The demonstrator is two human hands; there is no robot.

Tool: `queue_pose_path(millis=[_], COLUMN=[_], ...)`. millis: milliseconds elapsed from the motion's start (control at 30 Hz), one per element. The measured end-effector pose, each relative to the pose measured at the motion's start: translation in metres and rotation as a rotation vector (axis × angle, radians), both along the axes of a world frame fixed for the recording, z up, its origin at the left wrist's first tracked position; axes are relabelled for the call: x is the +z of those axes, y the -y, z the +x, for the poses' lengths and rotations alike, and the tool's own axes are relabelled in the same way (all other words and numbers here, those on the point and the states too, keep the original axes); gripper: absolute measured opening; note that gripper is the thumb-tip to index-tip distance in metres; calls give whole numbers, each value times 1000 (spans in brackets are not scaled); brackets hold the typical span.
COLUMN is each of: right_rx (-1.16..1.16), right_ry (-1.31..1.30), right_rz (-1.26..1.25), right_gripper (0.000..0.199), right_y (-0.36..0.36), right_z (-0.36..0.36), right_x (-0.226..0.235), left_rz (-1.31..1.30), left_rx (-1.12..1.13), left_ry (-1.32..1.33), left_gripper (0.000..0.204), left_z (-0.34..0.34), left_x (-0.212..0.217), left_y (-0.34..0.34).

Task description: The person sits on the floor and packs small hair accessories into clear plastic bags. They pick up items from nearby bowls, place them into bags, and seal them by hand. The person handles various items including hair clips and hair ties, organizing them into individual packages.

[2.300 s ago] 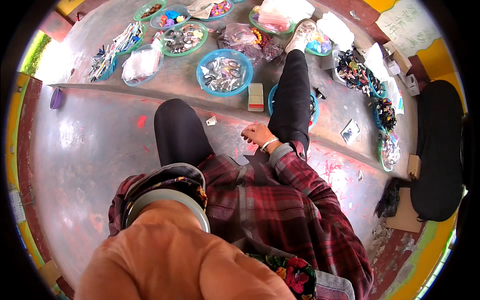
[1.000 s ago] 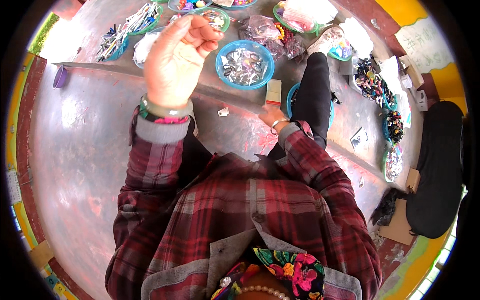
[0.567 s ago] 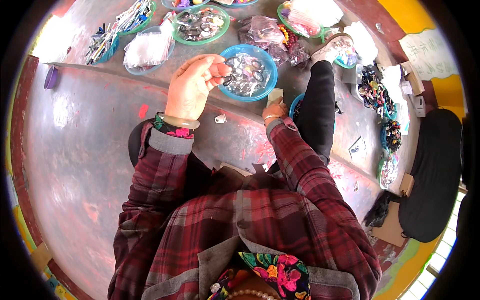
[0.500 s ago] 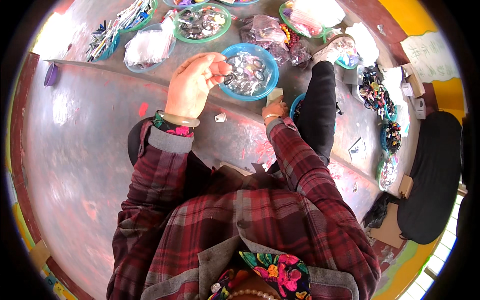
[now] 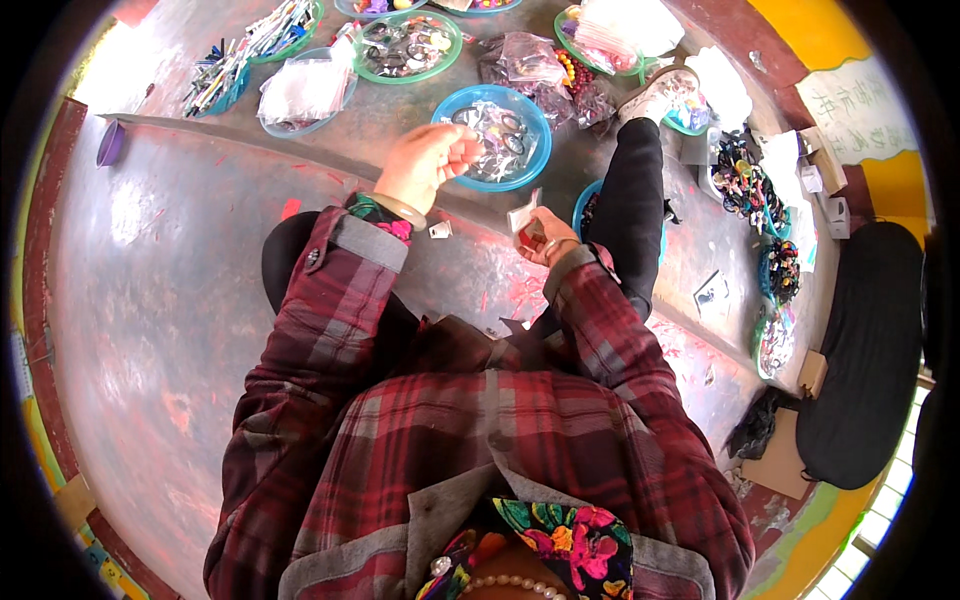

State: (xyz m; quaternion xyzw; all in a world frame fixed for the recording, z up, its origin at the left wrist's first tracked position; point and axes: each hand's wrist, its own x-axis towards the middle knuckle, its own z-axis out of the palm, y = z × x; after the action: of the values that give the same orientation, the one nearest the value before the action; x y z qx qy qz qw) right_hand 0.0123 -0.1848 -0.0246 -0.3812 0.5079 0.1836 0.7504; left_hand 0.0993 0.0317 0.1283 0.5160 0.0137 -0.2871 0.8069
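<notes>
My left hand (image 5: 420, 168) is over the left rim of a blue basin (image 5: 541, 172), its fingers curled together; whatever they may hold is too blurred to make out. Small clear packets (image 5: 492, 145) with dark ring-shaped pieces fill that basin. Just below the basin's right side, my right hand (image 5: 547, 238) is closed, palm partly turned up. A small pale packet (image 5: 522, 212) sticks out from its fingers. Something reddish shows in the palm, too small to name.
Left of the basin stand a bowl of flat clear bags (image 5: 300, 95) and a green basin (image 5: 410, 72) of packets. Dark plastic bags (image 5: 530, 65) lie behind. My outstretched leg (image 5: 640, 190) borders the right side. A small white scrap (image 5: 440, 230) lies on the step.
My left hand has shifted right and slightly down, its fingers closing in. My right hand has drawn back a little and turned palm up, with the packet still in it.
</notes>
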Motion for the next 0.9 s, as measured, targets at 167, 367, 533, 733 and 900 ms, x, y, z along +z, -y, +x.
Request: queue_pose_path(millis=[167, 367, 533, 733, 900], right_rx=[155, 612, 461, -22, 55], right_ry=[450, 702, 838, 775, 801], right_rz=[-82, -1456, -1237, -496, -471], right_gripper=[27, 74, 52, 17, 14], right_y=[-8, -41, -28, -3, -6], right_z=[-57, -79, -73, -67, -67], right_x=[42, 81, 90, 76, 63], left_rz=[177, -112, -224, -161, -118], left_rx=[-126, -311, -179, -326, -383], left_ry=[-199, -135, -61, -81, -26], left_gripper=[29, 30, 27, 25, 26], left_z=[-41, -84, -78, -84, -98], left_x=[-37, -71, -104, -100, -82], left_y=[25, 53, 55, 55, 63])
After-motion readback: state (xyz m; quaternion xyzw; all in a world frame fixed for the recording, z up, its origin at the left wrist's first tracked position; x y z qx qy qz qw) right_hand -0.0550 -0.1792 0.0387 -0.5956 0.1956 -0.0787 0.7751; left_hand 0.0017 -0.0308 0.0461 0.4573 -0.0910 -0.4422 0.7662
